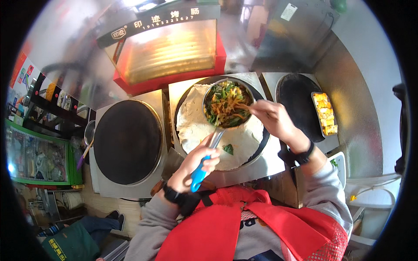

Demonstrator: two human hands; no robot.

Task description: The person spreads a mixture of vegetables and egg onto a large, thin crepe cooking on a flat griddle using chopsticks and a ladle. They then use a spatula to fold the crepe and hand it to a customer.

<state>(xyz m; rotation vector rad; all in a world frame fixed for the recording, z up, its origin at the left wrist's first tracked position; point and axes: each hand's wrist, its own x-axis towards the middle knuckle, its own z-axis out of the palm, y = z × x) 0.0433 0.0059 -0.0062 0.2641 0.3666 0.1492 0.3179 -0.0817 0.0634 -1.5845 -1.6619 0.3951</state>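
Observation:
My left hand (198,163) is closed round the handle of a blue-handled metal pan (221,129), which could also be a strainer. Its round bowl is full of mixed vegetables (228,104), with green leaves and orange shreds. At the bowl's right rim my right hand (273,116) has its fingers pinched together over the orange shreds; what they grip is too small to make out. Below the bowl a pale flatbread (191,115) covers most of the middle round griddle (263,148). A single green leaf (227,149) lies on the bread.
A dark round griddle (127,141) stands left, another (298,104) right, with a tray of yellow-orange food (325,114) on its edge. A red lit glass-fronted warmer (167,52) stands behind. A purple-handled strainer (89,134) lies far left. A person's legs (98,226) show lower left.

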